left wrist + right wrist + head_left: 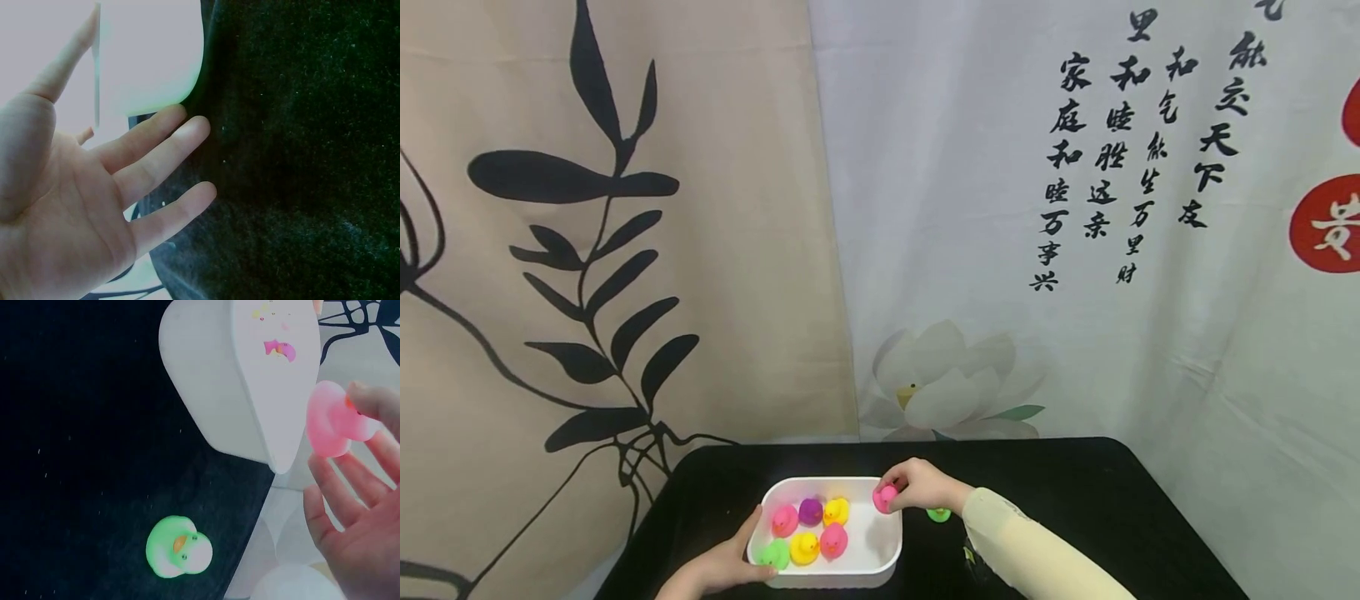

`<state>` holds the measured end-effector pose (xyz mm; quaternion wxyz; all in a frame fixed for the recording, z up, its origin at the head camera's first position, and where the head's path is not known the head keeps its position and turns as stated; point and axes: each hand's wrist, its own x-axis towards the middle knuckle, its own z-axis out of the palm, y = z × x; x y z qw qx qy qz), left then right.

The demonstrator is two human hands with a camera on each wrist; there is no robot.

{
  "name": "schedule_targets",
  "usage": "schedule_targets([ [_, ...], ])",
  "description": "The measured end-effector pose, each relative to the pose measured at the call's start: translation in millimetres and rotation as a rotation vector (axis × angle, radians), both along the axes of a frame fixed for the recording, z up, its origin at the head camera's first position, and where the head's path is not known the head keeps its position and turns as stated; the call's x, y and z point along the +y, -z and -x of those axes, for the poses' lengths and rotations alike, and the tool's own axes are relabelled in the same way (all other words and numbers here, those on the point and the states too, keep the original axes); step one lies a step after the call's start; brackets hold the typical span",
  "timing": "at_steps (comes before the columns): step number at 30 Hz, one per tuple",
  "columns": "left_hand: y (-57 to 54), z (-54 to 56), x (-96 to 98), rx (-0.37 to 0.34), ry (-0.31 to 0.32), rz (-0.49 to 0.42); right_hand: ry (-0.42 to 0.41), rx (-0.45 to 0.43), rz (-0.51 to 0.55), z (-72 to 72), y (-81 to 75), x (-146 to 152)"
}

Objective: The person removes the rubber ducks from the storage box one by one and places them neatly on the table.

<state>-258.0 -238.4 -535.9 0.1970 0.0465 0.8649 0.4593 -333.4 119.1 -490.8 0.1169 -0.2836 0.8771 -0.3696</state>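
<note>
A white plastic bin [823,582] stands on the black-covered table, with several pink, yellow, purple and green rubber ducks inside, mostly toward its left half. My left hand [730,557] rests against the bin's left end, thumb by the front corner; in the left wrist view three fingers [165,159] stretch out fairly straight at the bin's lower corner. At the bin's right end, my right hand [921,486] pinches a pink rubber duck [328,419] between thumb and fingers, over the rim. A green rubber duck [178,547] lies on the table right of the bin, partly hidden by the right wrist in the head view.
The black cloth [1075,492] covers the table out to its rounded far corners. Behind it hangs a curtain [925,208] with printed leaves, a lotus and writing. A small dark object [973,560] shows beside the right sleeve.
</note>
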Motion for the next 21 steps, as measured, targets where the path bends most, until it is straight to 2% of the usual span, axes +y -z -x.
schedule_targets([
  [5, 1.6, -0.2, 2.0, -0.020, -0.027, -0.009, 0.015, 0.010, 0.000, -0.9, -3.4, 15],
  [15, 3.5, 2.1, -0.4, -0.053, -0.013, -0.025, 0.053, 0.035, 0.005, 1.1, 1.8, 43],
  [21, 3.0, 3.7, -1.0, -0.034, -0.010, -0.026, 0.055, 0.033, 0.016, 1.2, 0.0, 54],
])
